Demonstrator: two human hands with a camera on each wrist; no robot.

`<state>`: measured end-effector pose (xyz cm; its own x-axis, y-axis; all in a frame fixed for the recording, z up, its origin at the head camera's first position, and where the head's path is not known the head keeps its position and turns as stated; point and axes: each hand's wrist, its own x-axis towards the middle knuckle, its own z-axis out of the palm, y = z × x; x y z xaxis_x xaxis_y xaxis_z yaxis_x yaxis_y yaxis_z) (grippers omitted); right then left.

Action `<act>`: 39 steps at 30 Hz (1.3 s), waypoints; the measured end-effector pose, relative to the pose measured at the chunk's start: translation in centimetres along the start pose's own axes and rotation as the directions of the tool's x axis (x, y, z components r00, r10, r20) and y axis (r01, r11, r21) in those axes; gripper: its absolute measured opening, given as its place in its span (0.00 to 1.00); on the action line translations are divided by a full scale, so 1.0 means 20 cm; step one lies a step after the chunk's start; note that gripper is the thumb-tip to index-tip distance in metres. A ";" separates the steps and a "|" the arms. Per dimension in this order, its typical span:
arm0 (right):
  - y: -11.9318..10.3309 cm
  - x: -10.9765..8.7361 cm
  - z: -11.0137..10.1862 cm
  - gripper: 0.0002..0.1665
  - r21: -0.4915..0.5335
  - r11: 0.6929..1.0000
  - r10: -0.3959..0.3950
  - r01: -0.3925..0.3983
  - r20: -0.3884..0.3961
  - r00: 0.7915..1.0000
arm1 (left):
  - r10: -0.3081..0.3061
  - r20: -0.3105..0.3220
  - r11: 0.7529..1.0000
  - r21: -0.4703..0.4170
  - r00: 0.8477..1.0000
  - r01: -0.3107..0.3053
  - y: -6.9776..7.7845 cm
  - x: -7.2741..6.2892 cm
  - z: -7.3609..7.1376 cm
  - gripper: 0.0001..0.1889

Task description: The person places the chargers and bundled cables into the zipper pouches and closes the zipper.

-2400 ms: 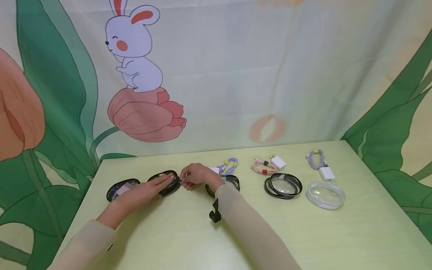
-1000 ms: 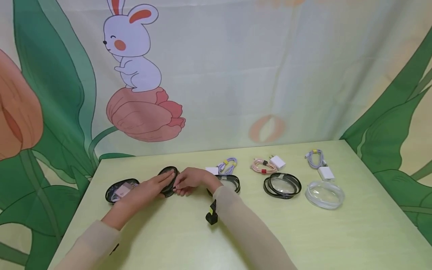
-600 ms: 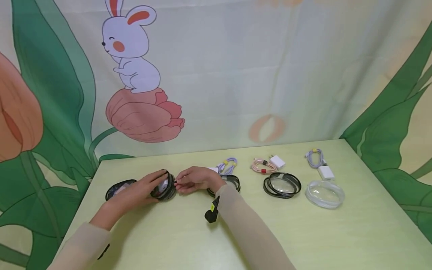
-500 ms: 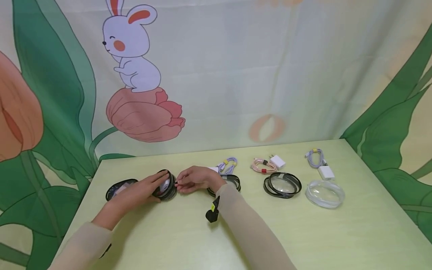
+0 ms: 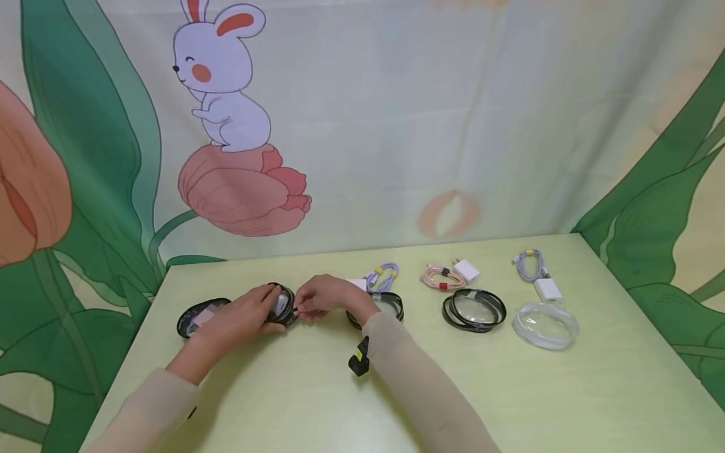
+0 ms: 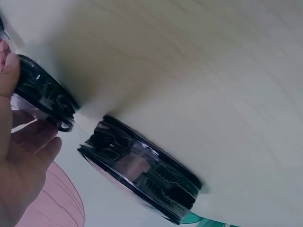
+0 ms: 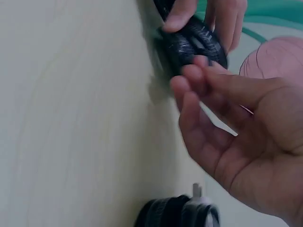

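My left hand [image 5: 240,321] grips a small clear zip pouch with black trim [image 5: 283,306], its fingers over the top and its thumb along the near side. Something pale shows inside this pouch. At the pouch's right edge, my right hand [image 5: 327,296] pinches a small dark tab, seemingly the zip pull; the fingertips mostly hide it in the right wrist view. To the left, partly behind the left hand, a second black-trimmed clear pouch [image 6: 142,165] stands zipped shape-up with a pinkish block and a cable in it.
Behind my right wrist lie another black-trimmed pouch [image 5: 391,305], a purple cable [image 5: 382,277] and a white charger [image 5: 357,284]. Further right are a pink cable [image 5: 443,278], a charger [image 5: 466,270], a black-trimmed pouch [image 5: 474,310], a purple cable [image 5: 530,267], a charger [image 5: 547,289] and a white-trimmed pouch [image 5: 546,326].
The pouch has been turned and tilted between my hands, and my left thumb now shows on its near side. My right fingers stay at its right edge.
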<state>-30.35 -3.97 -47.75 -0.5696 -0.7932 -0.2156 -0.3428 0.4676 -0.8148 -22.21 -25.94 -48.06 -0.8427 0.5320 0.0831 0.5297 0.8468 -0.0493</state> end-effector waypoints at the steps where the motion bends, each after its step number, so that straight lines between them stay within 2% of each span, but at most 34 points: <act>1: 0.00 0.00 0.00 0.10 0.035 0.999 0.022 -0.021 -0.018 1.000 | -0.028 0.017 0.999 -0.021 0.999 0.029 0.00 0.00 0.00 0.42; 3: 0.01 0.00 0.00 0.10 0.110 0.992 0.063 -0.056 -0.060 0.996 | -0.076 0.043 0.994 -0.071 0.996 0.079 -0.01 -0.01 0.00 0.42; 5: 0.03 -0.01 0.00 0.10 0.159 0.984 0.096 -0.078 -0.112 0.989 | -0.096 0.039 0.988 -0.122 0.995 0.100 -0.02 -0.02 0.00 0.40; 9: 0.05 0.00 -0.01 0.10 0.148 0.983 0.141 -0.112 -0.203 0.969 | -0.051 -0.044 0.987 -0.157 0.998 0.043 -0.03 -0.04 0.01 0.33; 11: 0.06 0.00 -0.02 0.11 0.129 0.984 0.148 -0.122 -0.220 0.964 | -0.021 -0.076 0.987 -0.158 0.997 0.009 -0.03 -0.04 0.02 0.31; 13: 0.06 0.01 -0.03 0.11 0.108 0.987 0.140 -0.119 -0.209 0.968 | -0.003 -0.084 0.988 -0.152 0.996 -0.010 -0.03 -0.04 0.03 0.30; 15: 0.05 0.00 -0.03 0.11 0.048 0.993 0.114 -0.107 -0.187 0.976 | -0.004 -0.075 0.989 -0.147 0.997 -0.007 -0.02 -0.04 0.04 0.30; 17: 0.04 0.00 -0.04 0.10 -0.069 0.994 0.074 -0.086 -0.158 0.985 | -0.022 -0.065 0.992 -0.123 0.998 0.014 0.00 -0.04 0.04 0.30; 20: 0.01 -0.01 -0.05 0.09 -0.252 0.967 0.014 -0.039 -0.100 0.995 | -0.047 -0.081 0.996 -0.075 0.996 0.041 0.01 -0.04 0.05 0.29; 22: -0.01 -0.02 -0.04 0.07 -0.327 0.945 -0.013 -0.009 -0.064 0.998 | -0.046 -0.107 0.998 -0.042 0.993 0.042 0.02 -0.03 0.05 0.27; 26: -0.02 -0.02 -0.01 0.08 -0.281 0.960 -0.009 -0.006 -0.053 0.999 | -0.045 -0.143 0.999 0.017 0.989 0.048 0.03 -0.02 0.05 0.26; 30: 0.02 0.01 0.02 0.10 -0.165 0.986 0.019 -0.038 -0.116 0.993 | -0.127 -0.098 0.991 0.019 0.987 0.129 0.03 -0.03 0.03 0.28; 32: 0.04 0.03 0.03 0.11 -0.122 0.991 0.030 -0.047 -0.136 0.990 | -0.149 -0.086 0.989 -0.004 0.985 0.149 0.03 -0.03 0.02 0.29; 35: 0.05 0.03 0.04 0.11 -0.102 0.992 0.051 -0.067 -0.150 0.987 | -0.119 -0.098 0.993 -0.024 0.988 0.117 0.03 -0.03 0.04 0.29; 39: 0.02 0.04 0.06 0.10 -0.153 0.985 0.057 -0.080 -0.148 0.987 | -0.101 -0.107 0.994 -0.043 0.989 0.097 0.04 -0.02 0.06 0.28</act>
<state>-30.03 -4.83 -48.94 -0.6924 -0.6987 -0.1802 -0.4062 0.5839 -0.7029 -21.48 -25.50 -49.28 -0.8768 0.4402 0.1938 0.4490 0.8935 0.0017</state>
